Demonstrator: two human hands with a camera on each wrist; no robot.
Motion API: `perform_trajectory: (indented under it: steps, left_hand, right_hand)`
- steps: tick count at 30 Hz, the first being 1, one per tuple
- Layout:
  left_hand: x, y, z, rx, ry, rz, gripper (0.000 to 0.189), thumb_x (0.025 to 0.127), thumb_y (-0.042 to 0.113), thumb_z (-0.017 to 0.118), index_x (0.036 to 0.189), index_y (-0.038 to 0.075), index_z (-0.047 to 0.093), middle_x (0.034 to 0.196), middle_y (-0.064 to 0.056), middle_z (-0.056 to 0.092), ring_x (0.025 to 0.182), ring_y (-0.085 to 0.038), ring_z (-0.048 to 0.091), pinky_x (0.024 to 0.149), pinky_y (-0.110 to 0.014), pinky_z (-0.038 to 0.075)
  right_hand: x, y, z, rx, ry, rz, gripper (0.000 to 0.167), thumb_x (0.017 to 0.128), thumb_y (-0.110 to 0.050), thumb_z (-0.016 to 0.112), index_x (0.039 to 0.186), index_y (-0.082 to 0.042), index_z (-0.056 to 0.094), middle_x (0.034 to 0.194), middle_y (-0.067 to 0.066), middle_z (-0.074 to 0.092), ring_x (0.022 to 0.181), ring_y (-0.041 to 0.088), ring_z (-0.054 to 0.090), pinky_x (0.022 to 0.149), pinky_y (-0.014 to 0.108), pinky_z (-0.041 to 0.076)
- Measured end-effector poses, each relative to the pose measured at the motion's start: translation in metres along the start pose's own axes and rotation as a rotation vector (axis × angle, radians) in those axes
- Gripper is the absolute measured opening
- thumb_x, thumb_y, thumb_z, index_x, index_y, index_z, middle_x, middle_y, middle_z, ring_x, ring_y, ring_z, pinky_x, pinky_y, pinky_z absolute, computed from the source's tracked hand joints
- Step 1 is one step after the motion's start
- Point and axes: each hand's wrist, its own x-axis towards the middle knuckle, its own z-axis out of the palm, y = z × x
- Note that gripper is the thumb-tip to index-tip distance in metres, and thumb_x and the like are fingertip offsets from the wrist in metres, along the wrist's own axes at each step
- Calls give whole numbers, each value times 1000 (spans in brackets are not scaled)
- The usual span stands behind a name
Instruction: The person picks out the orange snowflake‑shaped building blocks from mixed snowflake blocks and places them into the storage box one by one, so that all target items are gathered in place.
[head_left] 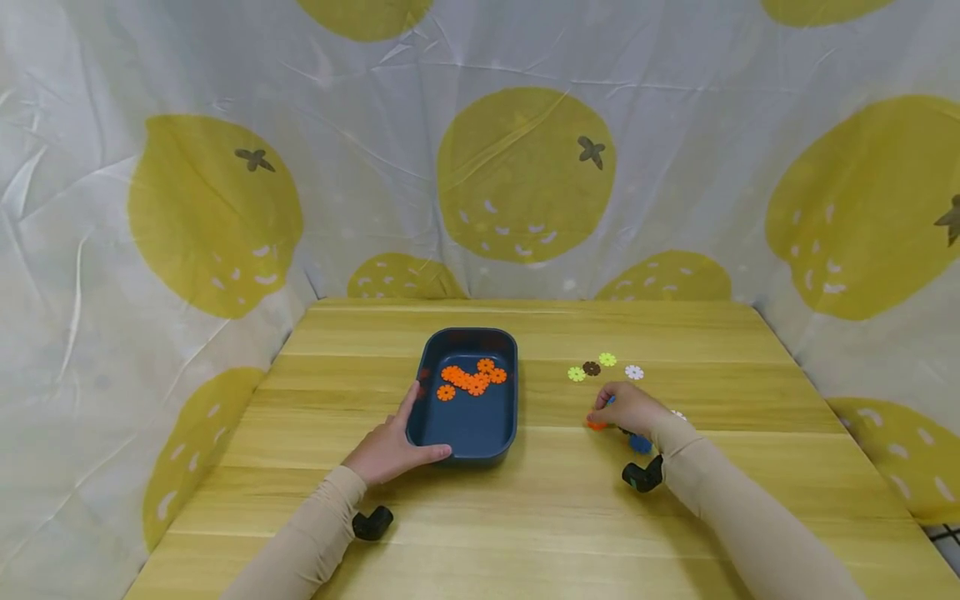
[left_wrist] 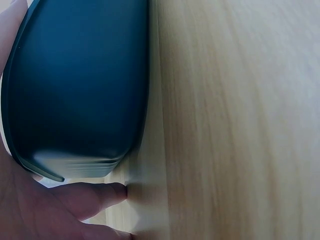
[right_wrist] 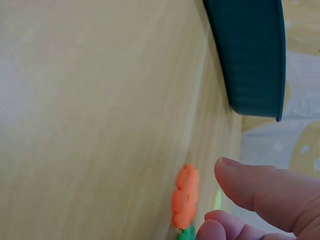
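Note:
My left hand (head_left: 393, 450) rests at the near left corner of a dark blue tray (head_left: 465, 435), thumb along the near rim and fingers stretched along the left side. Several orange flower-shaped discs (head_left: 477, 383) lie inside the tray. To the right of it, my right hand (head_left: 630, 410) reaches down over loose discs, its fingertips close to an orange disc (right_wrist: 186, 197). In the right wrist view, a gap shows between thumb and fingers, with the disc beside them. A green piece (right_wrist: 186, 234) shows against that disc's lower edge. My right hand partly covers a blue disc (head_left: 640, 443).
Beyond my right hand lie yellow-green discs (head_left: 607, 359), a brown disc (head_left: 592, 368) and a white disc (head_left: 634, 372). Another white disc (head_left: 678, 414) peeks out beside the right wrist. Everything sits on a wooden table (head_left: 540, 533), with a lemon-print cloth (head_left: 660, 183) hanging behind and at both sides.

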Motion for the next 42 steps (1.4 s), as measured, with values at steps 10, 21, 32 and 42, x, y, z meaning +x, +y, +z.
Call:
perform_trajectory:
  steps: [10,21,32,42]
  left_hand:
    - [1,-2,-1,0,-11,2,127,73,74,76,164,33,-3,161,-30,31,138,-54,46,104,-66,45]
    - [0,0,-2,-8,-9,7,126,75,71,77,165,32,-3,163,-27,31,138,-52,47,105,-66,45]
    - [0,-1,-2,-4,-12,7,127,74,71,77,165,32,-3,162,-29,31,138,-53,46,105,-66,45]
    - [1,-1,0,3,-5,0,126,74,72,77,165,33,-2,161,-31,32,138,-53,47,105,-66,45]
  right_hand:
    - [-2,1,4,-81,3,31,29,88,-18,78,95,-5,54,93,6,50,82,22,46,69,32,37]
    - [3,2,6,-161,18,34,28,88,-16,78,94,-4,53,94,8,53,84,23,48,72,34,39]
    - [0,-1,4,-65,9,3,35,91,-11,73,78,-9,41,76,0,38,65,15,38,62,29,33]
    - [-3,-9,-3,-51,-14,-9,22,99,-16,64,84,-7,52,79,1,49,60,13,38,57,28,35]
